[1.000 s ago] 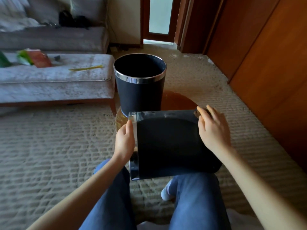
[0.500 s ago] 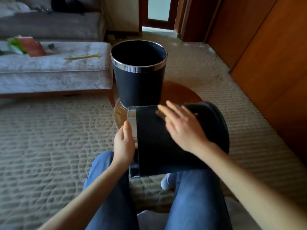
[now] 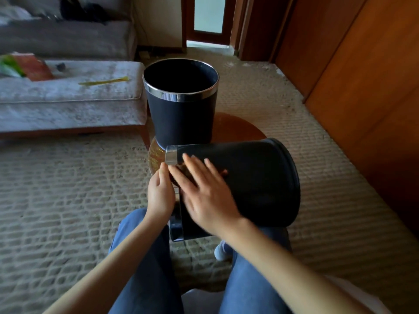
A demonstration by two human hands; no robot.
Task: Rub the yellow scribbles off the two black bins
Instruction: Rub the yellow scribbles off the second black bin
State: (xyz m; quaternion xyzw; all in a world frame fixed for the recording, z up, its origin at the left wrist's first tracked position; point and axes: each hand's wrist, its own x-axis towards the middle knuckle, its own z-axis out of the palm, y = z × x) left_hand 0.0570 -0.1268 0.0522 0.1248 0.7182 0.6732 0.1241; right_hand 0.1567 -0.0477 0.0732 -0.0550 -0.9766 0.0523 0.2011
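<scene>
One black bin (image 3: 181, 118) with a silver rim stands upright on a small round wooden table (image 3: 235, 128). A second black bin (image 3: 260, 177) lies on its side across my knees, its silver rim pointing left. My left hand (image 3: 159, 196) grips that rim at its near edge. My right hand (image 3: 204, 191) lies flat on the bin's side close to the rim, fingers straight, pressing a small brownish pad (image 3: 181, 169) against it. No yellow marks show on either bin from here.
A grey upholstered bench (image 3: 68, 103) stands to the left with a yellow strip (image 3: 104, 82) and a red-green packet on it. Wooden panelling (image 3: 362, 87) runs along the right. Beige carpet covers the floor, and a doorway lies straight ahead.
My right hand has slid leftward along the lying bin, from its base end to near the rim. The left hand has stayed on the rim.
</scene>
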